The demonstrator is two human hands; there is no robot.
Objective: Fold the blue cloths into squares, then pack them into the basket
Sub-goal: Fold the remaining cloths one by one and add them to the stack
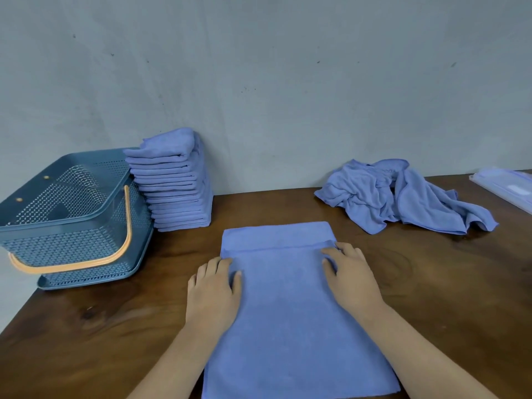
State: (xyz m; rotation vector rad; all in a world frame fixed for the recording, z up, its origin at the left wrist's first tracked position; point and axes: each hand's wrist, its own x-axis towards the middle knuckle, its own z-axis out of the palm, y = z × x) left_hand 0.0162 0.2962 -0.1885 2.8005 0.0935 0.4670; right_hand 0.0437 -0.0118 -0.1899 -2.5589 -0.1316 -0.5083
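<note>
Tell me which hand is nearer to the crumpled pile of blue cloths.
Right. The right hand rests on the right edge of the flat cloth, left of the crumpled pile and nearer the person; the left hand rests on its left edge, farther away.

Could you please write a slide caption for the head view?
Left hand and right hand flatten a blue cloth on the table; folded stack and basket stand left.

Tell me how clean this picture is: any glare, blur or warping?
Head view: soft, even light, no glare, only faint shadows beside the left hand and right hand on the cloth. Head view: slight softness overall, most at the pale packet on the right edge. Head view: wide-angle warping skews the basket and slants the far edge of the table.
</note>
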